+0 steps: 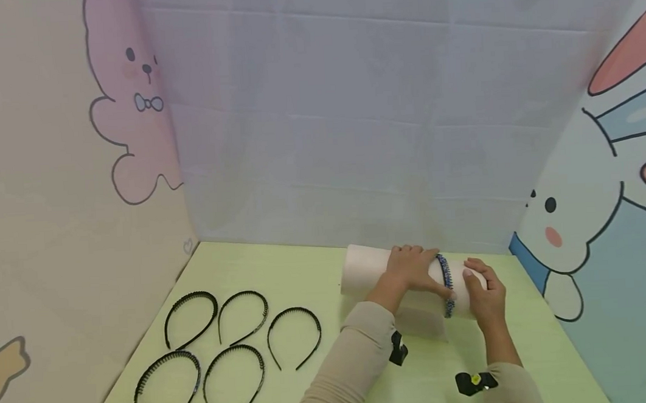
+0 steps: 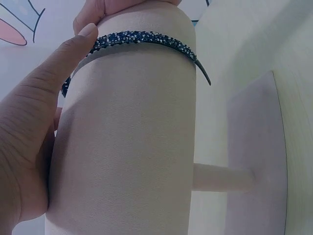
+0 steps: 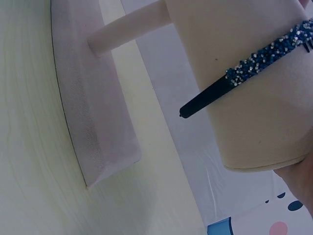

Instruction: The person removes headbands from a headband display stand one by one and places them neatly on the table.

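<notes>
A pale fabric-covered headband stand (image 1: pixel 362 272) has a thick horizontal roll on a stem (image 2: pixel 222 177) above a flat base (image 3: pixel 93 98). Round the right part of the roll sits a headband (image 1: pixel 446 283) covered in blue and silver beads, its dark bare tip (image 3: pixel 203 100) sticking out past the roll. My left hand (image 1: pixel 411 271) lies over the roll, thumb in front and fingers behind, holding the headband at its edge; the thumb (image 2: pixel 80 41) touches the beads. My right hand (image 1: pixel 487 293) grips the roll's right end, mostly hidden in the right wrist view.
Several dark toothed headbands, one of them (image 1: pixel 294 337) nearest the stand, lie on the left of the light green table (image 1: pixel 299 263). A white sheet (image 1: pixel 319 135) hangs behind, with cartoon-printed walls (image 1: pixel 44 210) on both sides.
</notes>
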{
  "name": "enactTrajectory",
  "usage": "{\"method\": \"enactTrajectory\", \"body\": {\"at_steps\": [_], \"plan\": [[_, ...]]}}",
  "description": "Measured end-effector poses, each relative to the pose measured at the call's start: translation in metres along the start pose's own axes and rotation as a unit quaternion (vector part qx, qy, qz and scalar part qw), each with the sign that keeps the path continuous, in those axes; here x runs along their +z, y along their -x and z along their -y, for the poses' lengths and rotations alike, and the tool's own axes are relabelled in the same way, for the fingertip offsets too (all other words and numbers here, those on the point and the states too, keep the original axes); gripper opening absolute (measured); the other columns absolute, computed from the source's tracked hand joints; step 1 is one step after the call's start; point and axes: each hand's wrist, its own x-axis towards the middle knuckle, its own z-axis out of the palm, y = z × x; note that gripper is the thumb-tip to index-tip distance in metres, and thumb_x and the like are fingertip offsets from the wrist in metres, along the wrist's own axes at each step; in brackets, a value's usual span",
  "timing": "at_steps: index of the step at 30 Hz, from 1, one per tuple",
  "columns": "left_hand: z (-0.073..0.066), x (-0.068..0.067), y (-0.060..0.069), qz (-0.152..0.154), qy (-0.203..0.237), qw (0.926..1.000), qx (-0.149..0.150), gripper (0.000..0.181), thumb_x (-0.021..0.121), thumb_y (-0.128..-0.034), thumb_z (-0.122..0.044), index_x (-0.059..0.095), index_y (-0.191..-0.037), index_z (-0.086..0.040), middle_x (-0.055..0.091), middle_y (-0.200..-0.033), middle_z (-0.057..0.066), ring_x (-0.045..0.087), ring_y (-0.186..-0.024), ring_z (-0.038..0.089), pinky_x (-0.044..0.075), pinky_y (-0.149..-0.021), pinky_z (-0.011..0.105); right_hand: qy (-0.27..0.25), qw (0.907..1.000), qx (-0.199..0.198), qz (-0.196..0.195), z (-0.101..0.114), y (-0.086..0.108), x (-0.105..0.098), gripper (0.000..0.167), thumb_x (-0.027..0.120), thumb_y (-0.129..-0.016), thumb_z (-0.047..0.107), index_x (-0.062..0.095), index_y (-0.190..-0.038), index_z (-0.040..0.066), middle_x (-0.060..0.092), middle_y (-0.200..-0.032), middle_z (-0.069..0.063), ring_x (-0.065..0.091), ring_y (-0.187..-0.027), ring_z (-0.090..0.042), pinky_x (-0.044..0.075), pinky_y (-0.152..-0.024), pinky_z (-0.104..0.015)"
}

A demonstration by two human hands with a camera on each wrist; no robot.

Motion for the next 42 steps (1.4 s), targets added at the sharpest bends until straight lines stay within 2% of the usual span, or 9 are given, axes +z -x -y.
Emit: {"method": "enactTrajectory", "body": {"at_steps": [4, 12, 15, 23, 32, 42], "plan": [[-0.003, 0.002, -0.001, -0.002, -0.013, 0.9999, -0.001, 0.104, 0.054, -0.0554, -0.087, 0.030, -0.144, -0.037, 0.047, -0.132, -0.011, 0.042, -0.118, 0.014, 0.032, -0.094, 0.035, -0.004, 1.0000, 0.002, -0.003, 0.000, 0.000, -0.002, 0.025, 0.055, -0.091, 0.005, 0.057, -0.111, -0.010, 0.056, -0.120, -0.004, 0.046, -0.110, -0.005, 0.039, -0.086, -0.018], [-0.002, 0.003, 0.000, -0.010, 0.007, 0.9999, 0.007, 0.108, 0.064, -0.0509, -0.082, 0.029, -0.142, -0.036, 0.049, -0.128, -0.013, 0.044, -0.110, 0.010, 0.032, -0.091, 0.032, -0.004, 0.9998, 0.018, -0.002, 0.000, -0.002, -0.002, 0.025, 0.056, -0.092, 0.007, 0.058, -0.112, -0.007, 0.056, -0.119, 0.003, 0.045, -0.112, -0.006, 0.038, -0.091, -0.030], [-0.002, 0.001, 0.001, -0.010, 0.007, 0.9999, 0.011, 0.109, 0.064, -0.0504, -0.082, 0.028, -0.143, -0.038, 0.049, -0.127, -0.013, 0.045, -0.109, 0.010, 0.033, -0.090, 0.032, -0.005, 0.9999, 0.014, -0.003, -0.002, -0.003, -0.003, 0.024, 0.056, -0.091, 0.006, 0.058, -0.111, -0.007, 0.056, -0.118, 0.004, 0.044, -0.112, -0.006, 0.038, -0.090, -0.029], [0.001, -0.001, 0.004, -0.007, -0.006, 0.9995, 0.029, 0.107, 0.063, -0.0539, -0.082, 0.026, -0.145, -0.039, 0.046, -0.132, -0.012, 0.044, -0.113, 0.010, 0.032, -0.091, 0.033, -0.004, 0.9999, 0.015, -0.006, -0.031, -0.016, -0.005, 0.025, 0.058, -0.092, 0.009, 0.059, -0.113, -0.004, 0.055, -0.120, 0.008, 0.044, -0.114, -0.008, 0.039, -0.088, -0.029], [0.011, 0.005, 0.010, -0.027, 0.000, 0.9991, 0.032, 0.107, 0.064, -0.0531, -0.081, 0.028, -0.144, -0.037, 0.045, -0.134, -0.011, 0.043, -0.115, 0.012, 0.032, -0.094, 0.035, -0.013, 0.9998, 0.012, -0.002, -0.032, -0.013, -0.002, 0.027, 0.058, -0.092, 0.014, 0.059, -0.114, -0.002, 0.055, -0.121, 0.005, 0.045, -0.112, -0.009, 0.038, -0.087, -0.035], [0.015, 0.000, 0.016, -0.032, -0.006, 0.9984, 0.046, 0.105, 0.069, -0.0552, -0.075, 0.027, -0.145, -0.041, 0.046, -0.134, -0.010, 0.042, -0.117, 0.015, 0.031, -0.094, 0.038, -0.016, 0.9999, 0.000, -0.005, -0.034, -0.013, -0.002, 0.027, 0.058, -0.092, 0.012, 0.059, -0.114, -0.003, 0.054, -0.121, 0.004, 0.044, -0.115, -0.009, 0.038, -0.090, -0.036]]}}
